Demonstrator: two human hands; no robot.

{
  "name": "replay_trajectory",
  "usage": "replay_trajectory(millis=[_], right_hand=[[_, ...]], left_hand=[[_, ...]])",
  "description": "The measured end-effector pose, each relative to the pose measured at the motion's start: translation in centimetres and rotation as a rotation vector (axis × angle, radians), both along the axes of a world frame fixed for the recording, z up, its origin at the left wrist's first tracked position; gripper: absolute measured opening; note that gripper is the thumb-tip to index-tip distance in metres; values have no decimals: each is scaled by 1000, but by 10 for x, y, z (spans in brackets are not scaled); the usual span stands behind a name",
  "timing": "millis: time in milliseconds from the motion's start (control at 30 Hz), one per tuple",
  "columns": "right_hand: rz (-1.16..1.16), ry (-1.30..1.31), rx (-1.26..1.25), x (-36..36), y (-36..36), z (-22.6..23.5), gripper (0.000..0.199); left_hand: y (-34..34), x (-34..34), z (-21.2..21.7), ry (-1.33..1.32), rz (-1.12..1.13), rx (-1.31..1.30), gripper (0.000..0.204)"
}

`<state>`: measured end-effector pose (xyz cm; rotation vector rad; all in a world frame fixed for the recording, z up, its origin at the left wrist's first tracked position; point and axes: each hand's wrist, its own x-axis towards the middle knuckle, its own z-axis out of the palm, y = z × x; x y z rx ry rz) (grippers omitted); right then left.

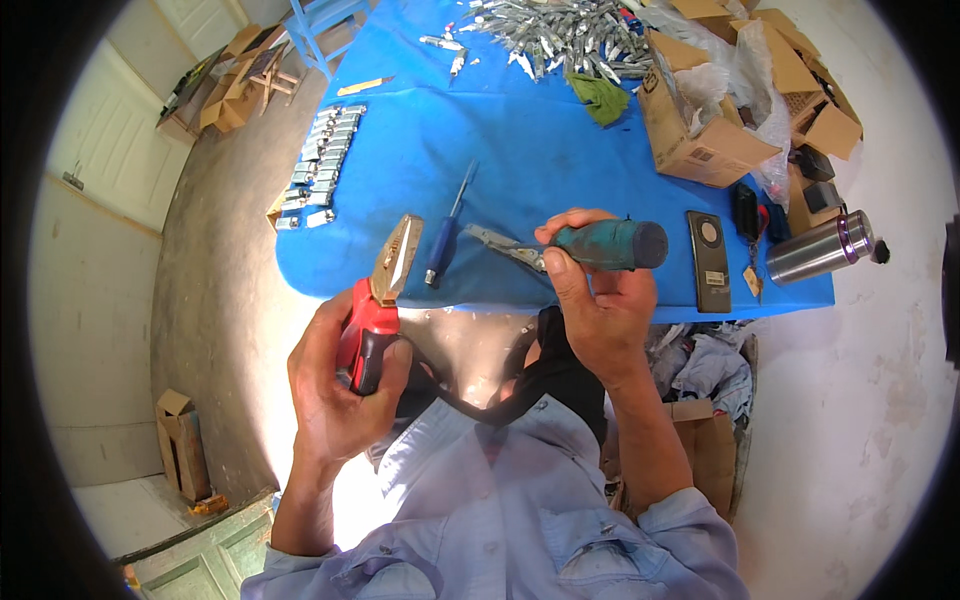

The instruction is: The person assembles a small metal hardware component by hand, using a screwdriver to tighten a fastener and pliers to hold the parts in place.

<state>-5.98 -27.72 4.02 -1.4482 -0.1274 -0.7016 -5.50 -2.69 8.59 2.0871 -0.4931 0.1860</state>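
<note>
My left hand (345, 385) is closed round the red and black handles of a pair of pliers (374, 335), whose metal jaws point up toward the table. In my right hand (610, 315) is a teal cylindrical handle (610, 246) with a dark end cap, held between thumb and fingers over the table's near edge. A narrow metal piece (505, 245) sticks out to the left from my right fingers; how it joins the handle is hidden. Between the hands, a screwdriver (440, 245) with a blue handle lies on the blue tablecloth (500, 130).
Small metal parts (325, 160) lie in rows at the left. A large pile of metal parts (560, 35) and a green cloth (598, 98) are farther back. To the right are a cardboard box (700, 150), a dark phone (709, 265) and a steel flask (815, 252).
</note>
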Motion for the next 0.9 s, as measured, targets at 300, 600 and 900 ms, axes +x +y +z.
replay_trajectory(millis=[300, 600, 900], right_hand=[[30, 66, -4, 6, -1, 0, 24], [33, 40, -30, 8, -3, 1, 21], [-20, 19, -178, 9, -4, 0, 24]], left_hand=[[2, 1, -7, 47, 24, 17, 48], [-2, 6, -5, 97, 48, 26, 46], [-4, 8, -5, 100, 34, 47, 46]])
